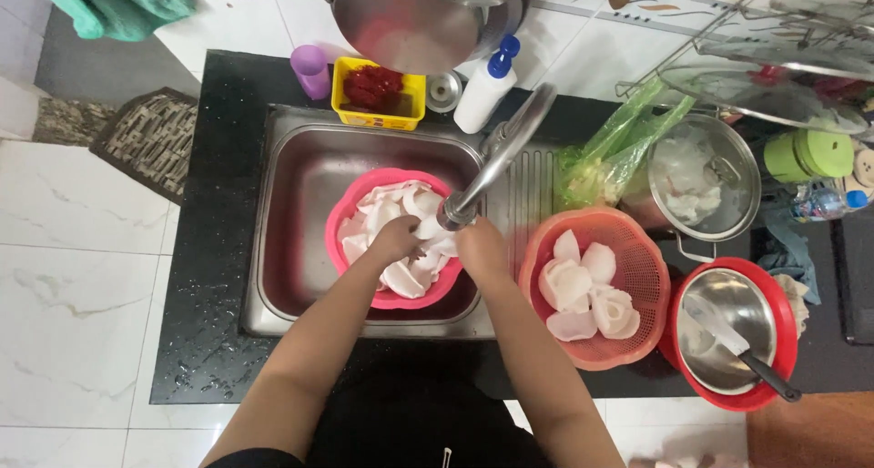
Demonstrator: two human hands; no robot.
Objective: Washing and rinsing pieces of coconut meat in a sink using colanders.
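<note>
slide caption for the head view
Both hands, left hand and right hand, handle white pieces in a pink basin under the faucet.

An orange colander [637, 249] sits on the black desk [214, 249] just right of the sink, with several white pieces [587, 290] in it. Farther right, at the near edge, a red bowl [774, 295] holds a steel bowl [728, 327] with a dark-handled knife [742, 350] lying across it. Beyond these, a steel pot [706, 177] holds pale scraps, and a green plastic bag [610, 149] lies just left of it. Along the far side stand a purple cup [311, 70], a yellow tub [379, 93] with something red inside, and a white bottle with a blue cap [484, 86]. A woven mat [150, 136] lies on the white floor at the left.
</note>
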